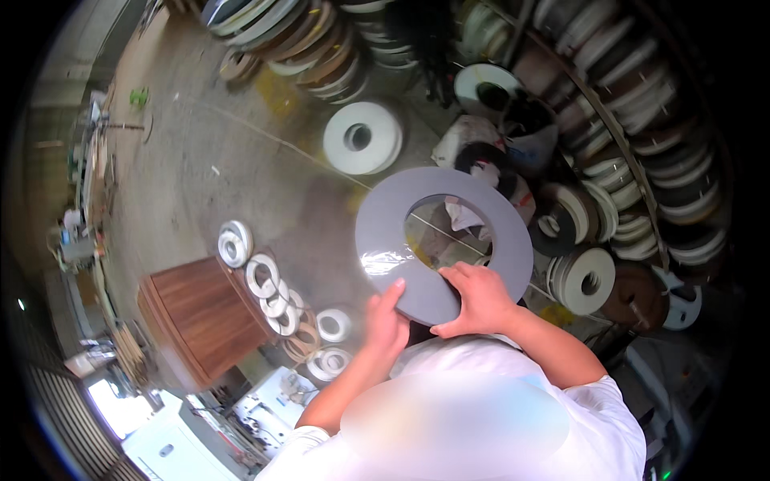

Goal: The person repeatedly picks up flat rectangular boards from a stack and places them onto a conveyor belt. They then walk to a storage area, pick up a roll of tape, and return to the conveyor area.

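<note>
A large, flat grey roll of edge banding [387, 228] is held up in front of my body, its wide round hole showing the floor beyond. My right hand [480, 301] grips the near side of the ring, with fingers over the hole's inner edge and the thumb on the outer rim. At the ring's lower left rim, my left hand [387, 325] has its thumb side against the face; its other fingers are partly hidden and slightly blurred. Light glints off the roll's smooth face near the left hand.
A white roll [362, 138] lies on the floor ahead. Stacked rolls [654, 80] fill racks on the right. Smaller rolls [262, 276] lie beside a brown wooden cabinet [204, 313] on the left. White machinery [180, 441] stands at lower left, and upright rolls [581, 280] sit at right.
</note>
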The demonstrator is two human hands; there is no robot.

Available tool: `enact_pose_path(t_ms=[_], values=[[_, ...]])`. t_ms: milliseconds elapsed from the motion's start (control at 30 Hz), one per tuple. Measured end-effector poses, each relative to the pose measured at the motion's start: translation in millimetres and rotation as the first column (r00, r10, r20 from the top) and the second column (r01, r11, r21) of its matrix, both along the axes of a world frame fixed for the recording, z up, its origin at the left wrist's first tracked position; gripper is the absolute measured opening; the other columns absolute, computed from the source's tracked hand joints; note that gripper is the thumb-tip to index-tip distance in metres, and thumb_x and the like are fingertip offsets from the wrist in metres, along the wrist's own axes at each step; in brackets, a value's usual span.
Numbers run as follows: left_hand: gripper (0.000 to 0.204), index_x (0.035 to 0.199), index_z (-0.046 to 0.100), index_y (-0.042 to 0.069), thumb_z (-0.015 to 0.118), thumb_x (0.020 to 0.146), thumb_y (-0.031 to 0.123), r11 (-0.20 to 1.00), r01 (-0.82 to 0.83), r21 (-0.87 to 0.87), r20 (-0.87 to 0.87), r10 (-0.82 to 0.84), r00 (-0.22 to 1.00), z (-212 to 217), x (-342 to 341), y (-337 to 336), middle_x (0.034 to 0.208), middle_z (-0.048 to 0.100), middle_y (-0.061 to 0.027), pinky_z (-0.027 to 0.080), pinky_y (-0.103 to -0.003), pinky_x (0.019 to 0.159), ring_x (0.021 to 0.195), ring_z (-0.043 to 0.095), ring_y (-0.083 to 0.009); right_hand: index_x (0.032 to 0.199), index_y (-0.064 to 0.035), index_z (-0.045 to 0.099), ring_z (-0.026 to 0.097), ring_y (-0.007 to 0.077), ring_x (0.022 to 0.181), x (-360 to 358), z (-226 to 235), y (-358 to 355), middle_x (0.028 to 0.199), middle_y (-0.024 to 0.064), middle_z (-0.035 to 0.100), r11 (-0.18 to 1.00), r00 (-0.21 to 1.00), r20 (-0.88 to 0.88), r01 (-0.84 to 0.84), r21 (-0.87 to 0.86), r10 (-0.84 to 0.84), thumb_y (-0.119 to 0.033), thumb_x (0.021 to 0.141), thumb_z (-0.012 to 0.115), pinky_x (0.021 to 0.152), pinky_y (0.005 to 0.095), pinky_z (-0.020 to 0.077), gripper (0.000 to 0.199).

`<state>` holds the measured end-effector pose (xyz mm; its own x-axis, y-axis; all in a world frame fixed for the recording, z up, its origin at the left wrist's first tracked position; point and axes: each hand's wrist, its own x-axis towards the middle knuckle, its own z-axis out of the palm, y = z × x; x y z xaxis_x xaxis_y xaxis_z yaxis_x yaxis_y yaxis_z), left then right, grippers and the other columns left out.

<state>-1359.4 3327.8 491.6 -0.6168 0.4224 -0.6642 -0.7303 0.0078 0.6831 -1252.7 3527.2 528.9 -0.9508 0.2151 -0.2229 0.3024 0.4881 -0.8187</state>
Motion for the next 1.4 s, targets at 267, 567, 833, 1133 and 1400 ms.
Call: enact_pose_path(t_ms=[267, 567, 833, 1133, 1400], values=[[0.042, 0.126, 0.057, -0.006, 0.074, 0.095, 0.018, 0.911, -0.411, 0.029, 0.295, 0.385, 0.874, 13.2, -125.7, -178.2, 0.124, 0.065, -0.0167, 0.056, -0.046, 0.097, 0.113, 0.066, -0.0269, 0.13, 0.0044, 0.063, 0.068, 0.0397, 0.102, -186.5, 16.3, -160.5, 0.111, 0.0208, 0.067, 0.93, 0.915, 0.179, -0.369, 0.005, 0.362, -0.058, 0.056, 0.089, 0.088, 0.0442, 0.0557, 0.101], [0.044, 0.126, 0.06, -0.003, 0.076, 0.094, 0.021, 0.666, -0.746, 0.011, 0.315, 0.706, 0.634, 45.4, -263.3, -297.9, 0.125, 0.066, -0.0142, 0.055, -0.048, 0.099, 0.114, 0.066, -0.0293, 0.141, 0.0045, 0.056, 0.062, 0.0375, 0.124, -407.6, 42.6, -281.8, 0.134, 0.0239, 0.062, 0.664, 0.642, 0.264, -0.748, 0.005, 0.72, -0.062, 0.062, 0.085, 0.106, 0.0412, 0.0496, 0.108], [0.047, 0.119, 0.062, -0.007, 0.08, 0.089, 0.024, 0.486, -0.871, -0.069, 0.391, 0.817, 0.424, 22.1, -424.4, -350.6, 0.113, 0.068, -0.0204, 0.061, -0.051, 0.083, 0.094, 0.071, -0.0355, 0.147, 0.0041, 0.049, 0.057, 0.0406, 0.131, -644.4, 27.5, -361.2, 0.14, 0.0284, 0.059, 0.313, 0.197, 0.468, -0.932, -0.184, 0.861, -0.073, 0.068, 0.078, 0.11, 0.0429, 0.0453, 0.114], [0.037, 0.121, 0.062, 0.003, 0.072, 0.097, 0.03, 0.387, -0.914, 0.123, 0.446, 0.801, 0.4, 9.8, -630.3, -419.9, 0.112, 0.068, -0.0102, 0.059, -0.041, 0.08, 0.096, 0.069, -0.0237, 0.143, -0.0016, 0.058, 0.059, 0.0338, 0.131, -925.9, 39.0, -459.8, 0.138, 0.023, 0.063, 0.055, -0.057, 0.433, -0.969, -0.242, 0.9, -0.066, 0.071, 0.079, 0.109, 0.0406, 0.0445, 0.099], [0.026, 0.114, 0.064, 0.013, 0.062, 0.1, 0.034, 0.469, -0.87, 0.149, 0.186, 0.851, 0.491, -4.9, -793.3, -541.4, 0.104, 0.072, -0.0018, 0.051, -0.026, 0.078, 0.089, 0.066, -0.013, 0.13, -0.003, 0.069, 0.067, 0.0238, 0.111, -1175.3, -131.3, -474.5, 0.119, 0.0118, 0.073, 0.338, 0.068, 0.565, -0.858, -0.388, 0.822, -0.052, 0.081, 0.08, 0.098, 0.0375, 0.0492, 0.07]])
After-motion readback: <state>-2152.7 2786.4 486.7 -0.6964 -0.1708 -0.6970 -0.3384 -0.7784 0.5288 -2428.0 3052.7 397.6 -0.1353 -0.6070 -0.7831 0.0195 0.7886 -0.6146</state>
